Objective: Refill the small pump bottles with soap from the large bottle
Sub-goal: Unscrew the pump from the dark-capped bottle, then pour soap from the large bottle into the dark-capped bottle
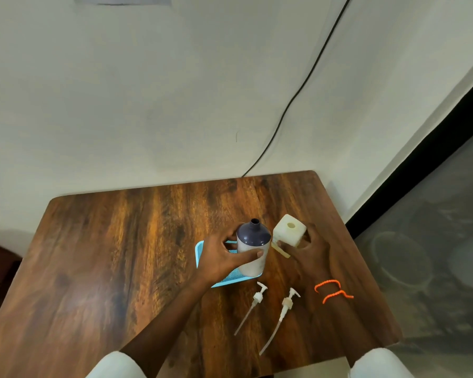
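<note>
Two pumps lie flat on the table (107, 255), the left pump (253, 304) beside the right pump (283, 315). Both arms reach forward. The left hand (221, 257) wraps its fingers and thumb around the dark-topped bottle (253, 248), which stands open on a blue tray (202, 257). The right hand (310, 251) curls around the cream square bottle (289, 233), open and tilted, just beside it.

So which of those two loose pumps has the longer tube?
The right-hand pump, lying nearer the wrist with the orange thread; the left-hand pump has a shorter, straighter tube.
</note>
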